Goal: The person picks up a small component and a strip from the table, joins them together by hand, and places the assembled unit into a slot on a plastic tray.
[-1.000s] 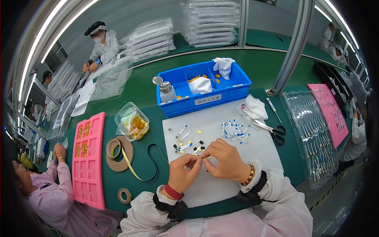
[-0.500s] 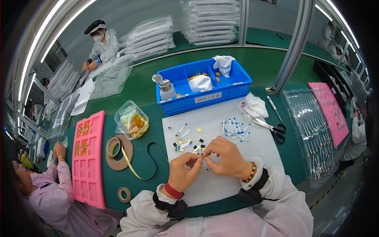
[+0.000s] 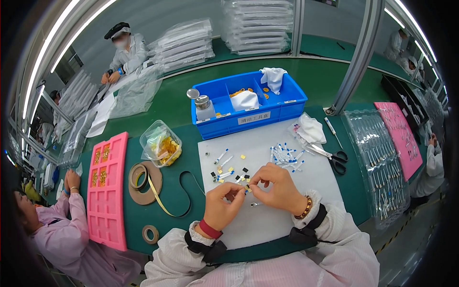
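**Left hand (image 3: 221,206) and right hand (image 3: 277,187), small dark-and-yellow piece (image 3: 248,189) between fingertips**

Head view, only one. Piece sits right at the fingertips, over the white mat (image 3: 287,217) on the green desk (image 3: 167,228). From the left grip it lies rightward and slightly ahead; from the right grip, leftward. Both hands about equally near, neither clearly closer. Long axis: can't make out, piece too small.

Grip: thumb and forefinger close together on each hand, tips at the piece. Can't tell which one pinches it, or if both do.

Around: yellow and black bits (image 3: 232,175) just beyond the left hand; white-and-blue strips (image 3: 284,158) beyond the right; one silver-ended part (image 3: 256,204) just on the body side of the right fingertips.

Hidden: contact points, behind fingers; left hand's outer fingers, curled. Scattered bits partly covered by the hands.
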### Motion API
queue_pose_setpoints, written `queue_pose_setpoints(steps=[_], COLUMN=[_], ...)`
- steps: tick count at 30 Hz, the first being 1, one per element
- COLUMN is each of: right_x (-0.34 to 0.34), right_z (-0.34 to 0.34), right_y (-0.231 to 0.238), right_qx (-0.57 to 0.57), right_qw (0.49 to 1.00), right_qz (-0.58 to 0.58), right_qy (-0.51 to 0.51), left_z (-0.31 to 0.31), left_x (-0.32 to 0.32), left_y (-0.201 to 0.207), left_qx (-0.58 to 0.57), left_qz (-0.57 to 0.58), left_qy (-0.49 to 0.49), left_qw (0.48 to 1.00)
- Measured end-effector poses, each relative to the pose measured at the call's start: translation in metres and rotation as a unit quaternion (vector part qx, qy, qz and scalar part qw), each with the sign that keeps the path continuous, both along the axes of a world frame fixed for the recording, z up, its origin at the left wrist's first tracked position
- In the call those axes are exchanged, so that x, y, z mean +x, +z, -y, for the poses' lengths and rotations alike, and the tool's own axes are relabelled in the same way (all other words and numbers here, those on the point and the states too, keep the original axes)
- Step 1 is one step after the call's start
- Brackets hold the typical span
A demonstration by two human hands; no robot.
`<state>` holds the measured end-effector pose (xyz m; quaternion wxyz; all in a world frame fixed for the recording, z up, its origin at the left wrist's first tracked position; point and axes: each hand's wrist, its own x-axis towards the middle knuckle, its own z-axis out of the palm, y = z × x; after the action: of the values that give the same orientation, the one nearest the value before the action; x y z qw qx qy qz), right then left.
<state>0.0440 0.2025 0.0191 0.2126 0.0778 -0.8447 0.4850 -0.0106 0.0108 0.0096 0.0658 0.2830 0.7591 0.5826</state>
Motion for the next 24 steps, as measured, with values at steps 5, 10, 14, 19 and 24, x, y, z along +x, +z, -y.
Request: queue_pose_setpoints(steps=[5, 10, 14, 19, 24], right_x=[-0.002, -0.004, -0.004, -0.004, -0.003], right_z=[-0.004, -0.004, -0.002, -0.004, -0.003], right_y=[0.001, 0.002, 0.003, 0.000, -0.001], right_qx=[-0.012, -0.003, -0.023, -0.026, -0.037], right_qw=[0.999, 0.997, 0.997, 0.997, 0.998], right_qz=[0.006, -0.021, -0.017, -0.015, -0.004], right_qy=[-0.043, -0.069, -0.066, -0.065, -0.059], left_z=[0.004, 0.003, 0.000, 0.015, 0.068], left_x=[-0.020, -0.051, -0.060, -0.076, -0.121], left_y=[-0.003, -0.005, -0.009, 0.000, 0.004], left_qx=[0.000, -0.042, -0.092, -0.093, -0.121], left_qz=[-0.054, -0.253, -0.332, -0.362, -0.382], left_qy=[0.045, 0.110, 0.095, 0.166, 0.335], left_qw=[0.998, 0.960, 0.934, 0.912, 0.853])
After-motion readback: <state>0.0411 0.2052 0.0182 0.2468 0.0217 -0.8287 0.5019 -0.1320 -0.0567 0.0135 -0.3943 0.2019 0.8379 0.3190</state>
